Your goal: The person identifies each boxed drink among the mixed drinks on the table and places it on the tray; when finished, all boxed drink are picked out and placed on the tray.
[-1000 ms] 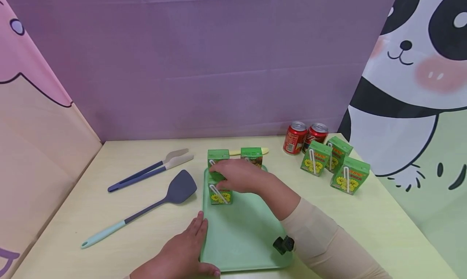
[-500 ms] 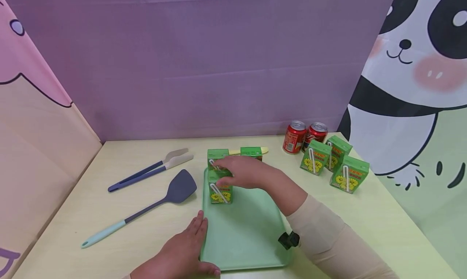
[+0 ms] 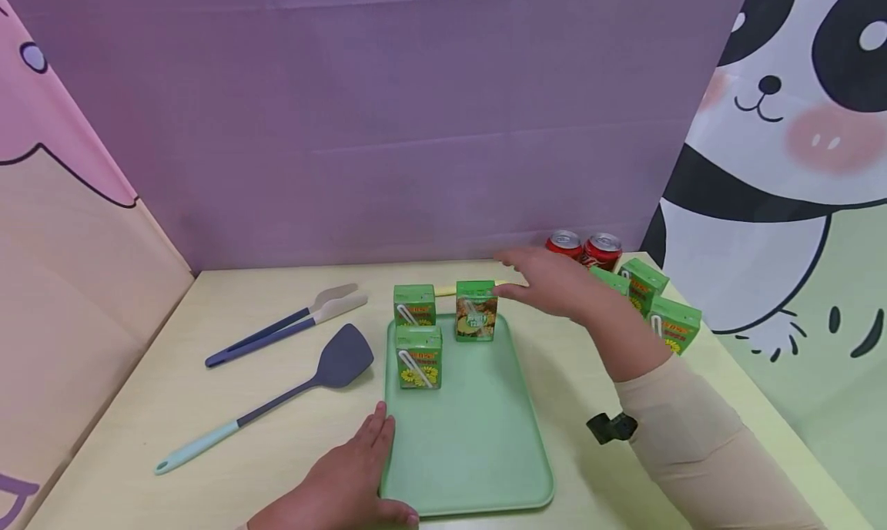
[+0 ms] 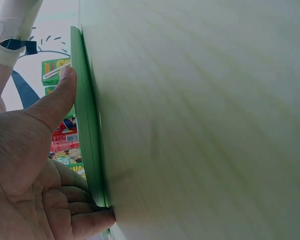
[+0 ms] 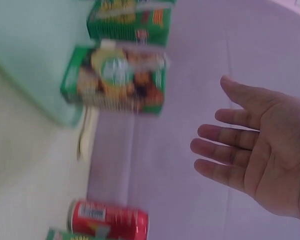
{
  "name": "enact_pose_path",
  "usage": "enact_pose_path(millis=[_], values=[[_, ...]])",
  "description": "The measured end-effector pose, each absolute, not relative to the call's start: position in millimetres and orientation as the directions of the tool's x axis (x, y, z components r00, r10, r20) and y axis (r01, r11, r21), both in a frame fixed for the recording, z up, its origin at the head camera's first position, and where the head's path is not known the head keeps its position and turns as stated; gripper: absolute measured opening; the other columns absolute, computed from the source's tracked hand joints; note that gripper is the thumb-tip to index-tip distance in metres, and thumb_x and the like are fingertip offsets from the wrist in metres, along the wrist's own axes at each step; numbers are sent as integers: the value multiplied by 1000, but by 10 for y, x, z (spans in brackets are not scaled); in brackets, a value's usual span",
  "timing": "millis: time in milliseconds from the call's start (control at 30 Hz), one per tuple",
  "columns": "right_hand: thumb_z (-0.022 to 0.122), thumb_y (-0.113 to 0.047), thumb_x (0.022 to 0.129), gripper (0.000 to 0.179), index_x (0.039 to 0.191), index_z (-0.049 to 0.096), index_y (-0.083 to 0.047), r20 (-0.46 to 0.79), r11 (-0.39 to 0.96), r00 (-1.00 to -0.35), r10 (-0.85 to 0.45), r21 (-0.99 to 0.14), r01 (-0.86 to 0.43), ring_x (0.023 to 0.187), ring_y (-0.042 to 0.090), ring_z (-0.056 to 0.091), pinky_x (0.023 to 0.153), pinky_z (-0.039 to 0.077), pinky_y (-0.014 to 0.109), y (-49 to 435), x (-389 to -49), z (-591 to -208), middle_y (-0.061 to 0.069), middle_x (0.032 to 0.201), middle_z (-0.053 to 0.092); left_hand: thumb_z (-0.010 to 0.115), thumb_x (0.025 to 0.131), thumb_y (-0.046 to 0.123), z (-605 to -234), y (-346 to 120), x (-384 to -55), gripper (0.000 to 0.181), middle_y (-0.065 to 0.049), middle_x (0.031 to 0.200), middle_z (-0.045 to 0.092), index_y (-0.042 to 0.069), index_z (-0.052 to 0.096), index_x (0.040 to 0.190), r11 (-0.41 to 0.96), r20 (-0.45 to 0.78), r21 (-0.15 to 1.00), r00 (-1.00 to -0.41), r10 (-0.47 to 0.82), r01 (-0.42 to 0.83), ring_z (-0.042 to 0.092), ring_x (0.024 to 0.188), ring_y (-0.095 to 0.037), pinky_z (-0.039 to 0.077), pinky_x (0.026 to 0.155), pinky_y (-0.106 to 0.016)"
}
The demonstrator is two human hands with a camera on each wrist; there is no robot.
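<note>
A mint-green tray (image 3: 471, 437) lies on the table with three green juice boxes standing on it: a front-left box (image 3: 419, 360) and a back-left box (image 3: 414, 305) with straws facing forward, and a back-right box (image 3: 476, 312) showing a different printed side. My left hand (image 3: 346, 468) touches the tray's front-left edge, its fingers extended along the side; the left wrist view shows the thumb (image 4: 55, 102) against the rim. In the air right of the tray, my right hand (image 3: 554, 283) spreads its fingers and holds nothing, partly covering other boxes and the cans.
Two red cans, a left can (image 3: 564, 243) and a right can (image 3: 603, 250), stand at the back right beside more juice boxes (image 3: 675, 323). Tongs (image 3: 287, 326) and a spatula (image 3: 277, 399) lie left of the tray. A yellow handle (image 3: 446, 290) shows behind the boxes.
My right hand has left the two left juice boxes on the tray and swung right, towards the cans and other boxes. The left hand stays at the tray's edge.
</note>
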State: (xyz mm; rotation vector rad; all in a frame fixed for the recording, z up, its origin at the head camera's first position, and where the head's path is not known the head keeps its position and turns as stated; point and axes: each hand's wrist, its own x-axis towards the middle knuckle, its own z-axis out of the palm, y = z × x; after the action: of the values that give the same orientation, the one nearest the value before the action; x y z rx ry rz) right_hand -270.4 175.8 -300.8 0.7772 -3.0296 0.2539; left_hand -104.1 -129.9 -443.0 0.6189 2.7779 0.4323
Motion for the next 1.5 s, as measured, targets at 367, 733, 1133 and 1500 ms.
enact_pose_path(millis=[367,733,1133,1500], values=[[68,-37,92,58,138,50,-8,25,932,-947,-320,-171,-319,112,34,56,91,50,54,2474,-2883,-3024,17,125,59,72,65,76,-4419,-1288,-1055,125,-22,162,16,-4,29,151,869,-215,350,-872,439,351,29,146,-37,47,100,-50],[70,-39,90,76,146,39,2,-91,970,-977,-194,-166,-178,130,50,42,102,37,65,2890,-3046,-3298,31,142,46,72,66,76,-4423,-1285,-1066,125,-20,163,14,-2,27,152,869,-241,365,-868,434,333,27,147,-35,48,99,-50],[68,-28,92,71,145,36,7,-146,975,-980,-133,-195,-103,120,48,49,99,40,66,3070,-3127,-3488,32,135,50,71,66,76,-4425,-1293,-1061,125,-20,163,15,-3,28,152,869,-219,342,-869,445,359,27,147,-34,49,98,-48],[72,-30,90,69,143,43,1,-120,970,-979,-164,-201,-138,118,44,53,97,41,65,3076,-3153,-3507,28,133,54,71,66,77,-4419,-1305,-1061,125,-21,163,14,-3,27,152,866,-218,351,-868,447,357,27,147,-35,47,100,-49]])
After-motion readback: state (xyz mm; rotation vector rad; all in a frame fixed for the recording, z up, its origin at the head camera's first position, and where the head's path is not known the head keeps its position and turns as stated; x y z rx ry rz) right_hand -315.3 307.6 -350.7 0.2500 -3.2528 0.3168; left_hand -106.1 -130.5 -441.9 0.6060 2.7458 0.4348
